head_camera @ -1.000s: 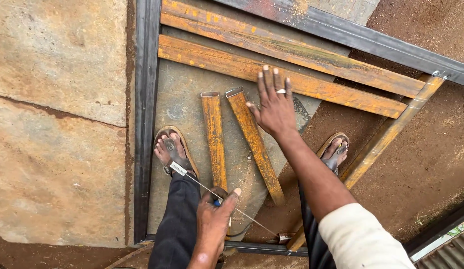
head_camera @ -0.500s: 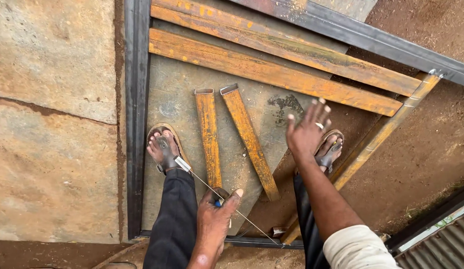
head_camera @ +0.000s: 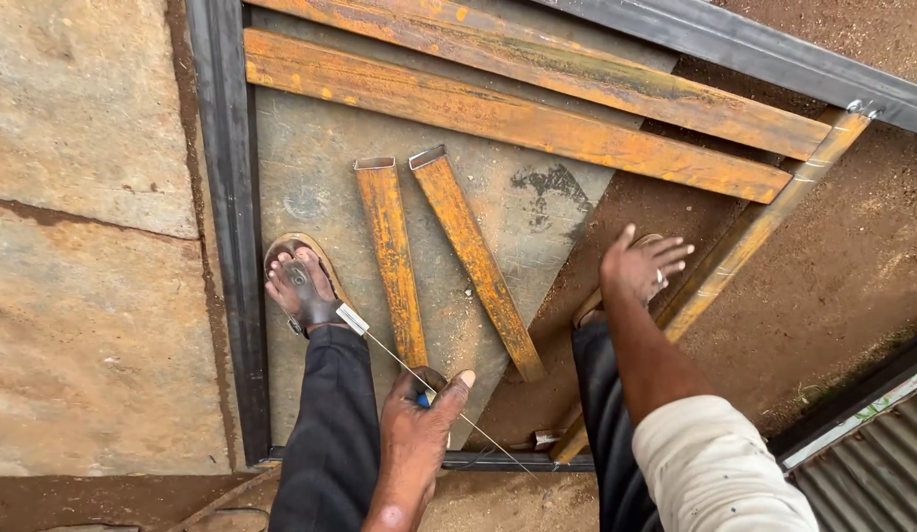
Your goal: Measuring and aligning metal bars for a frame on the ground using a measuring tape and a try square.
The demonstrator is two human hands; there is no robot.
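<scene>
My left hand (head_camera: 419,419) grips a thin welding rod (head_camera: 390,350) in a holder; the rod slants up-left to a small metal tip beside my left sandalled foot (head_camera: 299,281). My right hand (head_camera: 641,266) hovers with fingers spread, a ring on one finger, above my right foot and holds nothing. Two short rusty square tubes (head_camera: 468,256) lie side by side on a flat metal sheet (head_camera: 311,158) between my legs. Two long rusty tubes (head_camera: 518,113) lie across the sheet farther up.
A dark steel frame bar (head_camera: 227,197) runs along the sheet's left side, another dark bar (head_camera: 774,54) crosses the top right. A rusty tube (head_camera: 764,222) slants at the right over brown dirt. Stone slabs (head_camera: 84,197) lie at left; corrugated sheeting (head_camera: 872,463) sits bottom right.
My right hand has lifted off the short tube and drawn back to the right, toward my right foot. The view has shifted slightly; my left hand keeps hold of the rod.
</scene>
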